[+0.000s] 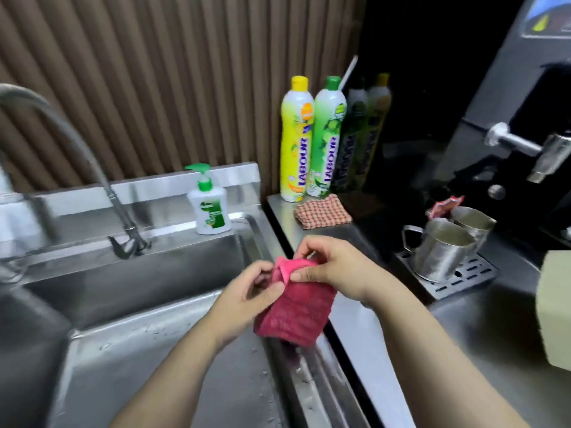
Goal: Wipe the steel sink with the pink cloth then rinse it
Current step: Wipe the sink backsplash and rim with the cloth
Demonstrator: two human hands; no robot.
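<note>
A pink cloth (296, 307) hangs folded over the right rim of the steel sink (129, 291). My left hand (247, 291) pinches its upper left edge between thumb and fingers. My right hand (336, 267) pinches the top fold from the right. Both hands hold the cloth up in the air, just above the sink's right edge. The curved steel faucet (77, 156) arches at the left, with no water visibly running. Water drops lie on the sink's front ledge.
A white hand-soap pump bottle (208, 205) stands on the sink's back ledge. Yellow (295, 140) and green (326, 140) dish-soap bottles and a checked cloth (323, 211) sit on the counter behind. Steel jugs (441, 248) stand on a drip tray beside a black coffee machine (509, 134).
</note>
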